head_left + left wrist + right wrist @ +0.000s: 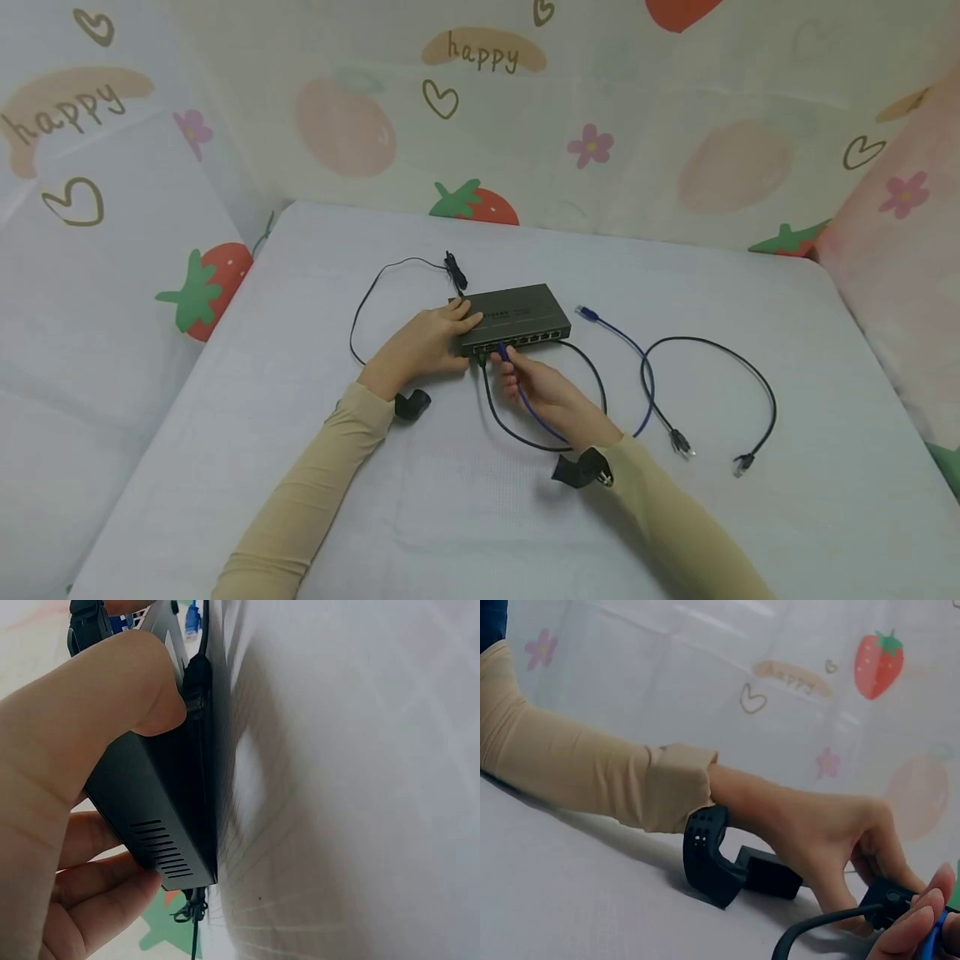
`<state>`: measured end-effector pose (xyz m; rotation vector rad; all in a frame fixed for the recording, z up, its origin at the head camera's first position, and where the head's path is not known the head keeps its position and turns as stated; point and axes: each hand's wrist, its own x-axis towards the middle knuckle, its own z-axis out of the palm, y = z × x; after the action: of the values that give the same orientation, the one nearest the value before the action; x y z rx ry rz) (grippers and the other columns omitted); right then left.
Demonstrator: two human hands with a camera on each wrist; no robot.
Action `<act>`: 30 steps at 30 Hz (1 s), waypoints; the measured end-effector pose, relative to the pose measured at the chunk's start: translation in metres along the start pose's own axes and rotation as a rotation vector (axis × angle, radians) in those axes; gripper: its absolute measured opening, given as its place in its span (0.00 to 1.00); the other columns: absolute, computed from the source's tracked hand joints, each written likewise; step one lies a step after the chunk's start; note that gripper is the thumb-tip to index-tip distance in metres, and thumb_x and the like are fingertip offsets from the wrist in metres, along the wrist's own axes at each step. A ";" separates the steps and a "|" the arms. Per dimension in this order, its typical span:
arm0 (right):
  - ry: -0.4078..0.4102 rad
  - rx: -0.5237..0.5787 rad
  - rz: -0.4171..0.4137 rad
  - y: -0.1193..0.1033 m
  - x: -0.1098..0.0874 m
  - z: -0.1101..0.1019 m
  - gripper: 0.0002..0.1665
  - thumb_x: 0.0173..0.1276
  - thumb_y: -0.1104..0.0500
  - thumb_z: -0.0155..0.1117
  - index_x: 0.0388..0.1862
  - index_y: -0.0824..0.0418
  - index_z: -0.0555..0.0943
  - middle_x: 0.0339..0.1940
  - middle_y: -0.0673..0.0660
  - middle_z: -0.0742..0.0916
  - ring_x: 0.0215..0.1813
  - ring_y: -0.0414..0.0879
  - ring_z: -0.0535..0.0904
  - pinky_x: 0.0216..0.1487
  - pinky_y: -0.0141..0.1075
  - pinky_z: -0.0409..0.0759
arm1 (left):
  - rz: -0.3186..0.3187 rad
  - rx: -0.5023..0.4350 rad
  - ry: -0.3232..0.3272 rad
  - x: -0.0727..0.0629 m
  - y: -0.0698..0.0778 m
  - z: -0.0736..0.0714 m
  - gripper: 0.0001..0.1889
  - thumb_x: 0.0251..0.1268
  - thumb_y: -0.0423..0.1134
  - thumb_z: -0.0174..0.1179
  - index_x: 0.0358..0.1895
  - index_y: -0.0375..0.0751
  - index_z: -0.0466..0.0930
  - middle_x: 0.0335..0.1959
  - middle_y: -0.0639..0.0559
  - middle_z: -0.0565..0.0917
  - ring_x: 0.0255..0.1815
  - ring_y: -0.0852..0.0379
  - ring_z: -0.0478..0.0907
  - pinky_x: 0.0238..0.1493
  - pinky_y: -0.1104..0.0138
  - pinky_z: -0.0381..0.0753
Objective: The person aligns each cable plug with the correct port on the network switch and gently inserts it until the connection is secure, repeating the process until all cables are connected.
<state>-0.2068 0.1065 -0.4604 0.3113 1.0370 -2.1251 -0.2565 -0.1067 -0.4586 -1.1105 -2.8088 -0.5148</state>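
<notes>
A dark network switch lies on the white table, its row of ports facing me. My left hand grips its left end, thumb low on the port side and fingers over the top and back. My right hand pinches the plug of a blue Ethernet cable at a port near the left of the row; how far in it sits cannot be told. Just left of it, a black Ethernet cable is plugged in. In the left wrist view, the switch's vented side shows beside my fingers.
The blue cable's other plug lies right of the switch. Further right is a loose black Ethernet cable with both plugs on the table. Behind the switch sits a bundled thin black cord, looping left. Patterned cloth hangs behind the table.
</notes>
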 end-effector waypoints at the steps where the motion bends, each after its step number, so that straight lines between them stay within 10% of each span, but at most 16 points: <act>1: 0.001 -0.004 -0.001 0.000 0.000 0.001 0.16 0.75 0.53 0.42 0.41 0.62 0.76 0.23 0.47 0.75 0.25 0.35 0.66 0.23 0.22 0.66 | 0.002 0.001 -0.002 0.000 0.000 0.000 0.37 0.46 0.47 0.68 0.63 0.38 0.70 0.64 0.33 0.67 0.66 0.41 0.64 0.61 0.55 0.69; 17: 0.020 -0.179 -0.042 -0.002 0.000 -0.003 0.20 0.76 0.52 0.40 0.51 0.64 0.72 0.25 0.49 0.76 0.25 0.37 0.69 0.27 0.25 0.70 | -0.032 0.005 -0.040 0.002 0.005 -0.002 0.38 0.46 0.48 0.69 0.64 0.38 0.68 0.65 0.34 0.66 0.67 0.42 0.62 0.61 0.53 0.68; 30: -0.125 -0.644 -0.175 -0.002 -0.018 -0.018 0.25 0.73 0.59 0.47 0.62 0.76 0.66 0.29 0.52 0.83 0.31 0.41 0.76 0.33 0.29 0.75 | -0.030 0.006 -0.038 0.002 0.005 -0.002 0.38 0.46 0.48 0.68 0.64 0.37 0.68 0.65 0.33 0.66 0.67 0.41 0.62 0.61 0.53 0.68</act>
<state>-0.1978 0.1302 -0.4617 -0.2278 1.6405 -1.8013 -0.2551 -0.1026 -0.4550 -1.0904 -2.8614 -0.4925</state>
